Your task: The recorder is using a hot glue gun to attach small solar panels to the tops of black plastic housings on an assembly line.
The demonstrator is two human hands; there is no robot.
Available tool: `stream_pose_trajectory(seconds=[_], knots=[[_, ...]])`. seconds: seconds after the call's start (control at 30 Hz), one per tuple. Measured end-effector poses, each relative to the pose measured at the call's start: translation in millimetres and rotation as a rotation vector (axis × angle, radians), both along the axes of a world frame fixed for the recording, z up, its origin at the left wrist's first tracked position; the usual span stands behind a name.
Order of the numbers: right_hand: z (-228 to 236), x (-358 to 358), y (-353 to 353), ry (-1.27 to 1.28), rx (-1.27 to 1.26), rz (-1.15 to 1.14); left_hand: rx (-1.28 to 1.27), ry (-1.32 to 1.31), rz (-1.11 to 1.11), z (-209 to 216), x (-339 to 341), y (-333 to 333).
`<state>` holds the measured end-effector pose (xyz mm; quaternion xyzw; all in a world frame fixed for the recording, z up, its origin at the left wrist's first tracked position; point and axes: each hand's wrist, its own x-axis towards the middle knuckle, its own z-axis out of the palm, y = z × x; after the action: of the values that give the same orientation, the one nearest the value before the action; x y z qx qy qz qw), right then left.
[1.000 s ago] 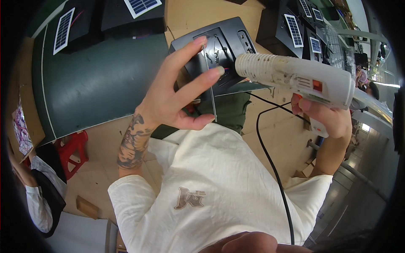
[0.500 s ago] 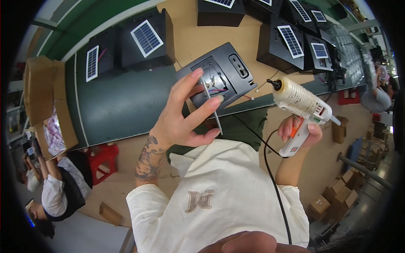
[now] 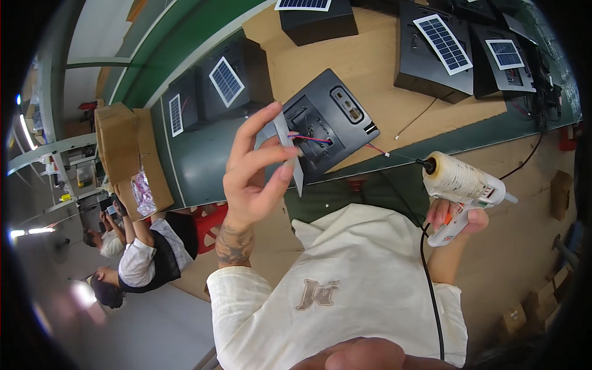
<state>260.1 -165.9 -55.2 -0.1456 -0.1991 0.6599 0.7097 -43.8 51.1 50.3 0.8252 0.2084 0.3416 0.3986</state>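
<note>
A hand could pass over the cardboard sheet (image 3: 376, 80) between the black housing (image 3: 340, 129) and the black box (image 3: 424, 69) at far right, where a thin wire (image 3: 419, 118) lies. Leftward, the left hand (image 3: 253, 179) and its flat panel (image 3: 282, 128) block the way; near right, the glue gun (image 3: 462, 182) and cable (image 3: 432, 290) do.

Thin panel (image 3: 283, 131) nearly edge-on, covering part of the black box's (image 3: 336, 132) left side. Right grip's (image 3: 475, 221) palm is hidden behind the glue gun (image 3: 459, 179) handle. Topmost solar panel (image 3: 302, 5) cut by upper edge; far-left shelf (image 3: 73, 200) contents too small to tell.
</note>
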Motion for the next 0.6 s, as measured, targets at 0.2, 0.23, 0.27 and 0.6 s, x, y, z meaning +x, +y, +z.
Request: stream_pose_trajectory(seconds=[0.2, 0.23, 0.27, 0.6], knots=[[-4, -8, 1, 0.062, -0.009, -0.008, -0.296, 0.026, 0.110, 32, 10, 3], [-3, -8, 0, 0.062, -0.025, -0.014, -0.205, 0.214, 0.025, 38, 4, 14], [-3, -9, -1, 0.061, -0.042, -0.019, -0.113, 0.401, -0.061, 42, 1, 19], [-16, -12, -14, 0.060, -0.097, -0.061, 0.046, 0.486, -0.539, 68, 34, 40]])
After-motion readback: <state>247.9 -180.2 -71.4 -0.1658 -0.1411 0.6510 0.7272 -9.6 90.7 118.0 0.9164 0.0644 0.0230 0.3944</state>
